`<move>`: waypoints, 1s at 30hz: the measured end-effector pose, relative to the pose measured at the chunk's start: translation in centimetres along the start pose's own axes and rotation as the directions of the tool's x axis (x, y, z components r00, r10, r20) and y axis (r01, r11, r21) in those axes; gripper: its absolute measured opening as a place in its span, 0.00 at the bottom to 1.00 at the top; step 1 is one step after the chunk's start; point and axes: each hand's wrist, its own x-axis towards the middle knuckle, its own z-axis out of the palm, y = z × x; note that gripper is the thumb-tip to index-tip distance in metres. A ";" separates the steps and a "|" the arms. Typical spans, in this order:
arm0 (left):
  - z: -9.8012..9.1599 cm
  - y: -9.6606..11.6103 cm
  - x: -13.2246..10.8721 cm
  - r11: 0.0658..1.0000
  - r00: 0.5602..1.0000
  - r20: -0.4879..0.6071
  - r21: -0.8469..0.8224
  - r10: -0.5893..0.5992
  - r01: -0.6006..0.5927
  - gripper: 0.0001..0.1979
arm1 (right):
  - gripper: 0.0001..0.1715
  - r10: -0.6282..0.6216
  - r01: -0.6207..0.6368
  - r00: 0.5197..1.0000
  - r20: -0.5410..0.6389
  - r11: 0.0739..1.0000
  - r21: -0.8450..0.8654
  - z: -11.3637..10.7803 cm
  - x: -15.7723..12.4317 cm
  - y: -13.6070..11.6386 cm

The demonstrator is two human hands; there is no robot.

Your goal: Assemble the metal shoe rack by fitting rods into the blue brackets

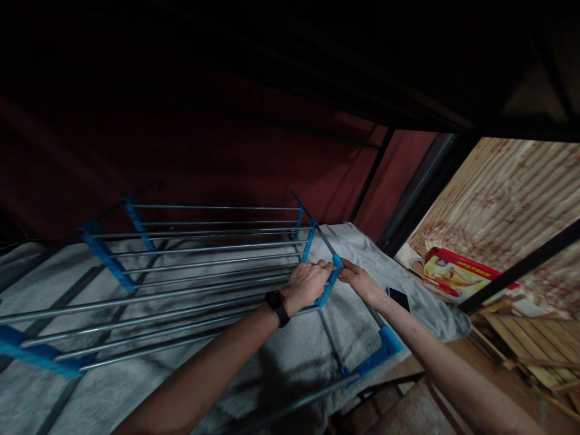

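Left hand [307,285] and right hand [357,281] meet at one blue bracket [333,279]

From where I stand, a rack of metal rods [149,295] lies on a grey blanket [357,238], its rods running lengthwise from my left towards the hands. At the left end, a near end piece [40,353] and a farther end piece [109,260], both blue, carry the rods.

Next comes the left hand, a black watch [277,308] on its wrist, set over the right-hand ends of the rods. Its fingers are bent inward and grip the left edge of the bracket, which lies just to their right.

The bracket's long axis cuts across the rods, slanting from upper right down to lower left. A slim tube [325,239] reaches its upper corner from behind.

The right hand comes at that upper corner from the other side, so the bracket is just left of its fingers. Neither hand is clearly nearer; both touch it. The right fingers are partly hidden, and I can't tell whether they are closed around it.

Under the right forearm sits a blue corner piece [386,350]; beyond are a dark phone [399,299] on the blanket, a red and yellow box [466,275] and some wooden slats [539,341].
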 end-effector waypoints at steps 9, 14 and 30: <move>0.6 -0.5 0.3 0.999 0.999 -0.015 -0.023 0.046 -0.047 0.17 | 0.31 0.076 -0.077 0.997 -0.014 0.959 -0.273 -0.1 -0.7 -2.7; 0.0 0.5 -0.1 1.000 1.000 -0.005 0.003 0.008 -0.008 0.14 | 0.33 0.076 -0.083 0.996 -0.035 0.961 -0.265 0.2 -0.7 -1.4; -12.4 0.6 -28.9 0.813 0.506 -0.698 -0.190 -0.506 0.551 0.17 | 0.26 0.187 -0.187 0.982 0.023 0.982 0.026 -1.5 2.4 -0.1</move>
